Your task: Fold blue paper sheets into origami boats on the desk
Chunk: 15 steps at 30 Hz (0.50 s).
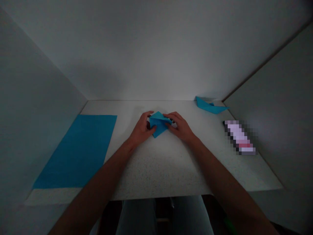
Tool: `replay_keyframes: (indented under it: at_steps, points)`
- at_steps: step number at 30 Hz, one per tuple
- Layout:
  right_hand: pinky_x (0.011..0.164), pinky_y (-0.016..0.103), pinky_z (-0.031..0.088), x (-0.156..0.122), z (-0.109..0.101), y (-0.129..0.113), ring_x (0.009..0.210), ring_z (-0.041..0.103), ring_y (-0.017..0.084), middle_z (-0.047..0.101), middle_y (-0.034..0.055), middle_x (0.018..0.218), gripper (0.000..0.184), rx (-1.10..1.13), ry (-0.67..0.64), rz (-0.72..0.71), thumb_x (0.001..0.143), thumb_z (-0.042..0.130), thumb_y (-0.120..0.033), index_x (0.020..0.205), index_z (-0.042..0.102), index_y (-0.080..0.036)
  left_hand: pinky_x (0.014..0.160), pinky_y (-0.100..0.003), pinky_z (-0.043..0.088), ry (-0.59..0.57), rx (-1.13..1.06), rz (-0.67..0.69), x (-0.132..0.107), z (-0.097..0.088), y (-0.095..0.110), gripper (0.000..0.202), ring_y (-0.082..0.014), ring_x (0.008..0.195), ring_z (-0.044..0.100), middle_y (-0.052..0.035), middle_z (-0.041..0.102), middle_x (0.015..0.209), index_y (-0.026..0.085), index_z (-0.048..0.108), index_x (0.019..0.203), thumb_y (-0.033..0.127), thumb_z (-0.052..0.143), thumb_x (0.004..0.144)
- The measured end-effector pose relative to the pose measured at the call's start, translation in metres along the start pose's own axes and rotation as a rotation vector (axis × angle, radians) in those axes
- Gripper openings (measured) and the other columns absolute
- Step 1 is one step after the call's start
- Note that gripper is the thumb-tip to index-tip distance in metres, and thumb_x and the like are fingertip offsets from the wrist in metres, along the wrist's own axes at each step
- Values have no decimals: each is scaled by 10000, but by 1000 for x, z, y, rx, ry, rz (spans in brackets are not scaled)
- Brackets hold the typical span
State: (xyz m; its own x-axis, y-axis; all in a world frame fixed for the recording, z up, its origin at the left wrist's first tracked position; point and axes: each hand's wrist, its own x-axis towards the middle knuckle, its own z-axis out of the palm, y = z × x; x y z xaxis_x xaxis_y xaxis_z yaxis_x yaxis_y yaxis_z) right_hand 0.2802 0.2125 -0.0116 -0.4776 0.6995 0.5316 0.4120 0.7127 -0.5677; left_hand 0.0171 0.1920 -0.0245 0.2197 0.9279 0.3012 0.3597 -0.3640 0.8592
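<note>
Big flat sheet of blue paper (75,151) lying on the left of a speckled white tabletop (166,173), and a folded blue paper boat (209,106) sits at the back right. Near it there's a pixelated-out object (239,137), too blurred to make out, with white walls (156,49) around it all.

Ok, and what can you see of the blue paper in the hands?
The folded blue paper is bright, thin and creased into layered flaps, with a point aimed toward the person. It sits above the speckled white counter, held between the left hand and right hand, their fingers pressing its sides.
</note>
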Motion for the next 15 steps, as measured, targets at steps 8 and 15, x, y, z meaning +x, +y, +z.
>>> replay_keyframes:
  at_steps: [8,15]
  points:
    - [1116,540,543,-1,-4,6,1358,687,328,731,139,1496,501,-139,-203,-87,1094,672,-371,1588,634,-295,1001,-440,599,33,487,147,3,-19,0,398,-247,1104,652,-87,557,1310,268,783,1282,288,857,892]
    - [1052,478,525,-3,-13,12,1257,718,301,761,128,1379,300,-214,-248,-52,1050,722,-309,1336,796,-260,1032,-472,510,-164,617,270,5,-27,0,405,-275,1129,616,-83,665,1271,304,808,1327,259,830,925]
